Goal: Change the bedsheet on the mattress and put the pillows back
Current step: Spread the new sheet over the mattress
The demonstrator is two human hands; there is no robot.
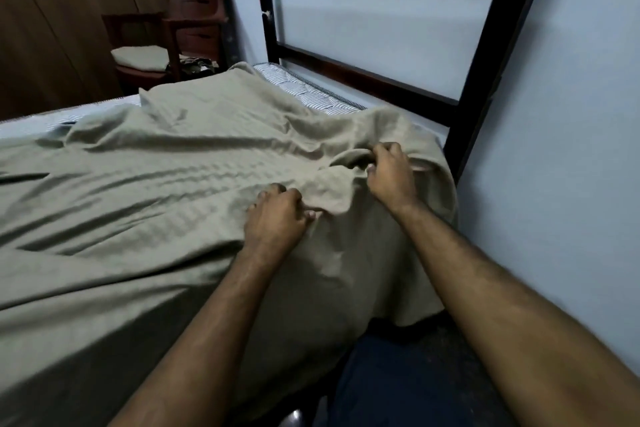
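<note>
Head cam: both hands gripping sheet at headboard-side corner

Bedsheet (pixel 145 184), grey-green, is draped loose and wrinkled over the mattress (pixel 311 90). It covers most of the top and hangs over the near edge. Striped mattress fabric is exposed along the far strip next to the headboard (pixel 491 28) and at the far left edge.

Left hand (pixel 277 218): fingers curled, bunching a fold of the sheet near the bed's near edge. Right hand (pixel 391 173): fingers curled too, thumb and fingertips pinching a raised fold of the sheet, nearer the headboard. Hands are close together, not touching, with a ridge of cloth between them.

Headboard is a dark frame with a pale panel, against the light blue wall (pixel 571 114). Two wooden chairs (pixel 145 45) stand beyond the far side of the bed, one with a pale seat cushion. Brown wardrobe panels (pixel 52 10) are behind them. No pillows in view.
</note>
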